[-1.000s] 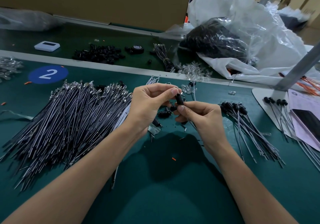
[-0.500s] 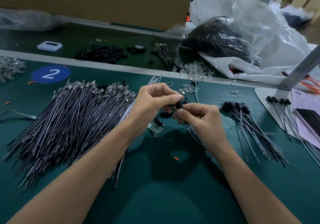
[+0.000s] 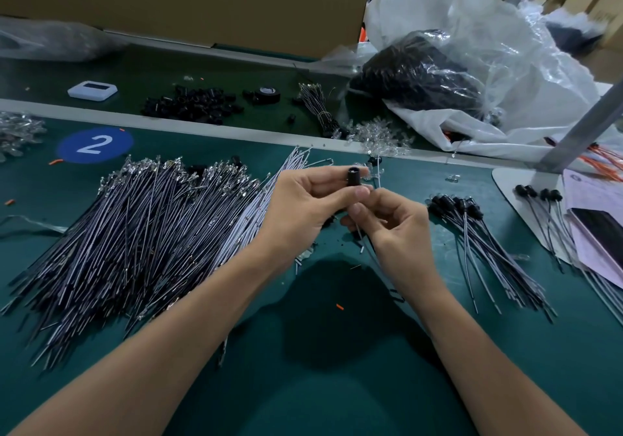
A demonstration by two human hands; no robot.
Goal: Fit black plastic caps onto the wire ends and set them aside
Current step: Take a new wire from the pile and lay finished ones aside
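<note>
The left hand (image 3: 303, 209) pinches 1 black cap (image 3: 354, 176) above the green mat (image 3: 337, 368), the cap's long axis roughly upright and its open mouth facing up and away. Just below it the right hand (image 3: 394, 223) pinches a wire (image 3: 361, 243) that runs down toward the person, nearly in line with the cap. The capped pile (image 3: 478, 233) lies to the right, nearer the right hand.

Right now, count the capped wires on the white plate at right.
4, in a row on the white plate: first cap, second cap, third cap, fourth cap. Papers may hide more.
</note>
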